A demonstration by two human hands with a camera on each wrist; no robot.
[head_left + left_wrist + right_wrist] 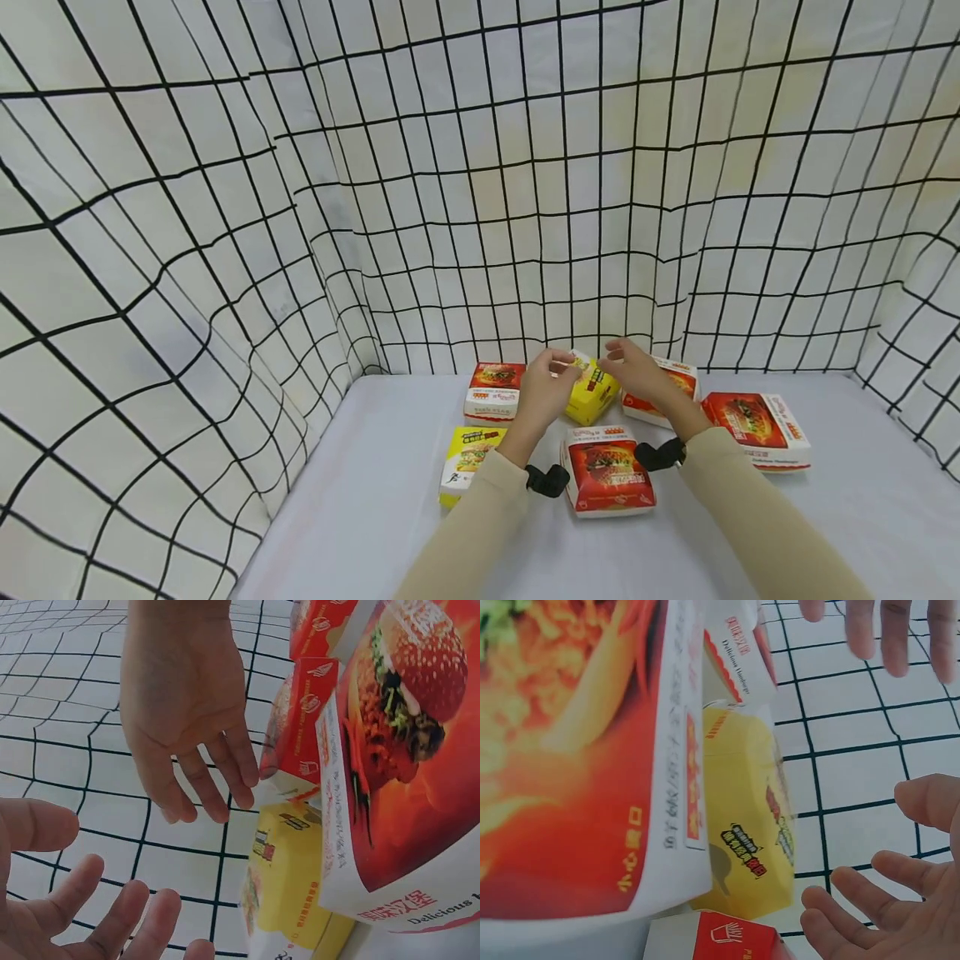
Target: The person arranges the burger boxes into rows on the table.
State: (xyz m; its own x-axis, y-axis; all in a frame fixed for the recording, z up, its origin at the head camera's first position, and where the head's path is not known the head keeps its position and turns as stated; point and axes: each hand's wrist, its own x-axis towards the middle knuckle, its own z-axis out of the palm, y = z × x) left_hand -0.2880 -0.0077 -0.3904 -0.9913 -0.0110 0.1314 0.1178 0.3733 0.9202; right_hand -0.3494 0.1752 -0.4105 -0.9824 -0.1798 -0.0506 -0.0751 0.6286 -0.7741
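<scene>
In the head view, a yellow burger box [592, 395] sits tilted at an angle in the back row, between my two hands. My left hand [546, 390] hovers at its left side, fingers loosely bent and holding nothing. At its right side is my right hand [636, 373], fingers spread and also holding nothing. The left wrist view has the left hand [105, 922] low at the left, the other hand above it, both apart from the boxes. From the right wrist, the right hand [900, 892] shows its palm and spread fingers, near the yellow box [746, 817].
A red-and-white burger box [609, 471] lies in front, between the forearms. Others stand around: a red one [495, 390] back left, a yellow-and-white one [467, 458] front left, one [678, 382] behind the right arm, one [757, 427] far right. Black netting [570, 208] surrounds the white table.
</scene>
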